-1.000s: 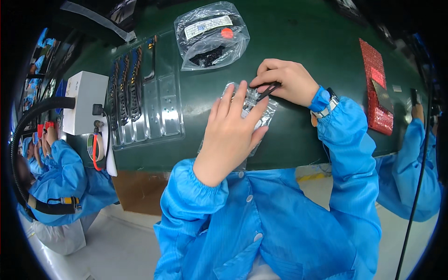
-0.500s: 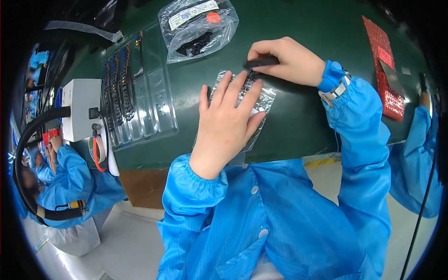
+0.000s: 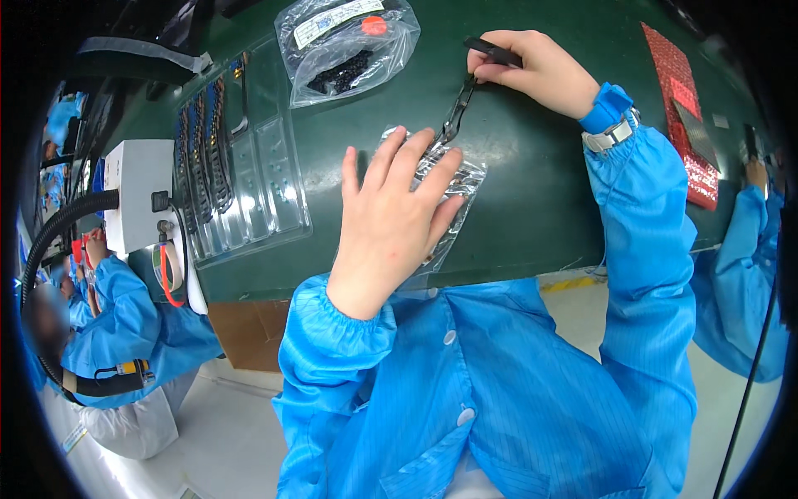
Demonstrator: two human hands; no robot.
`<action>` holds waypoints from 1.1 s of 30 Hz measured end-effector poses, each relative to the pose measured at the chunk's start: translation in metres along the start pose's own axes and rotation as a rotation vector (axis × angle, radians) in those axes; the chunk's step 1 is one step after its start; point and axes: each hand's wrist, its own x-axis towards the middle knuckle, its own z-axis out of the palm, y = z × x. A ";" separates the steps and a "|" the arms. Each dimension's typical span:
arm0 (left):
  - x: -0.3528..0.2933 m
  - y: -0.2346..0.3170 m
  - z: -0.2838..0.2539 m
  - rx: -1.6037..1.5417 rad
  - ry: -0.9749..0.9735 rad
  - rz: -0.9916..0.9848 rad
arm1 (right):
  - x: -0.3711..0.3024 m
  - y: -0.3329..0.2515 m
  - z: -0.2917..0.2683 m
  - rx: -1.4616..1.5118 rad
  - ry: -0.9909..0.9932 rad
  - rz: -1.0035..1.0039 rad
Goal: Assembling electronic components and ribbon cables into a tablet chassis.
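My left hand point(image 3: 391, 212) lies with fingers spread over a small clear plastic bag point(image 3: 467, 176), pressing it on the green table. My right hand point(image 3: 544, 71), beyond it to the right, pinches the far end of a thin dark strip-like part point(image 3: 455, 116). This part slants down to the bag's open end; its near end is hidden by the bag and my left fingers. A black stick-like tool point(image 3: 494, 51) also rests in my right fingers; its exact kind cannot be made out.
A clear tray point(image 3: 291, 218) with several dark strips stands to the left, beside a white box point(image 3: 141, 195) with a black hose. A clear bag point(image 3: 391, 62) of black parts lies at the back. Red bubble wrap point(image 3: 665, 75) is at the right. Co-workers in blue sit on both sides.
My right hand has moved away and to the right, drawing the dark strip partly out from the bag. My left hand stays spread on the bag.
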 end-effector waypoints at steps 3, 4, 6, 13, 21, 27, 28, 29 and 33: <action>0.000 -0.002 -0.001 -0.001 -0.020 -0.022 | 0.001 0.003 0.000 0.041 0.028 -0.011; 0.000 -0.002 -0.001 0.003 -0.018 -0.026 | 0.002 0.002 -0.002 0.005 0.018 0.000; -0.001 -0.003 0.000 0.002 -0.017 -0.036 | 0.001 0.003 -0.004 -0.032 0.008 0.012; -0.002 -0.003 -0.001 0.000 -0.029 -0.049 | 0.002 0.036 -0.017 -0.043 0.137 0.024; -0.005 -0.007 0.000 0.041 0.018 -0.038 | 0.006 0.048 -0.020 -0.202 0.312 0.119; -0.010 -0.008 -0.001 0.019 -0.007 -0.063 | 0.004 -0.017 -0.007 -0.422 0.618 -0.015; -0.009 -0.008 -0.001 0.004 -0.041 -0.073 | 0.007 0.003 -0.003 -0.556 0.543 -0.214; -0.009 -0.007 -0.001 0.004 -0.039 -0.074 | 0.007 -0.001 0.005 -0.400 0.327 -0.171; -0.008 -0.008 0.000 0.005 -0.028 -0.062 | 0.003 -0.020 0.025 -0.596 0.079 -0.541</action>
